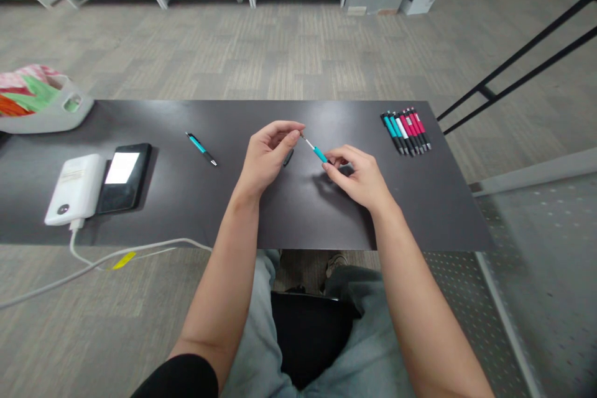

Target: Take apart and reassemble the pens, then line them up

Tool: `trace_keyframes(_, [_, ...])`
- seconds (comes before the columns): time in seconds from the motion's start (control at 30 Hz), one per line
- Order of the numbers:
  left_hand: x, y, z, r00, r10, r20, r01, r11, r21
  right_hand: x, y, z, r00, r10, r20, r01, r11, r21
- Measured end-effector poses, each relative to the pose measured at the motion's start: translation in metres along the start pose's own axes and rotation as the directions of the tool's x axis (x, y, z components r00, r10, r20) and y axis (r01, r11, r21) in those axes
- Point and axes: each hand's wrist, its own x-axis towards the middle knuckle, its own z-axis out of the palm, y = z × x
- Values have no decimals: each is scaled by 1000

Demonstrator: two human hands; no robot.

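Observation:
A teal pen barrel (319,154) is gripped between the thumb and fingers of my right hand (352,174). From its upper left end sticks a thin, silvery pen refill (307,142), whose tip my left hand (270,152) pinches between thumb and forefinger. Refill and barrel are in line; how deep the refill sits inside cannot be made out. Beside my left fingers lies a small black pen part (288,158), partly covered by the hand. Farther left on the dark table (317,224), a whole teal and black pen (201,149) rests at a slant.
At the table's right end, several pens (407,131) in teal, white and pink lie in a row. On the left are a white power bank (77,189) with a cable (140,247), a black device with a bright screen (124,178), and a white basket (69,106) holding colourful items.

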Motion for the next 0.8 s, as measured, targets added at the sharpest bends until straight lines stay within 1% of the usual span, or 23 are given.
trace_keyframes(0.07, [1,0,0,1000,5,-22,-5,1000,8,0,0,0,1000,-6,2,6,1000,2])
trace_keyframes(0.13, [1,0,0,1000,2,-20,-2,1000,5,0,0,-1,1000,-8,6,8,1000,1])
trace_keyframes(0.33, [-1,2,1,999,-37,29,37,999,-4,0,0,-1,1000,7,14,-7,1000,-15])
trace_keyframes(0.47, [-1,2,1,999,-31,37,32,1000,-2,0,-1,-1,1000,-3,8,3,1000,-10])
trace_keyframes(0.53, [-1,3,1,999,-34,36,34,999,6,0,-1,-1,1000,8,12,-7,1000,-18])
trace_keyframes(0.63, [-2,5,0,997,-46,62,44,999,27,0,-2,-1,1000,24,14,-23,999,-26])
trace_keyframes(0.8, [-2,7,1,994,-47,96,41,997,62,0,-1,-1,1000,-5,5,5,1000,-15])
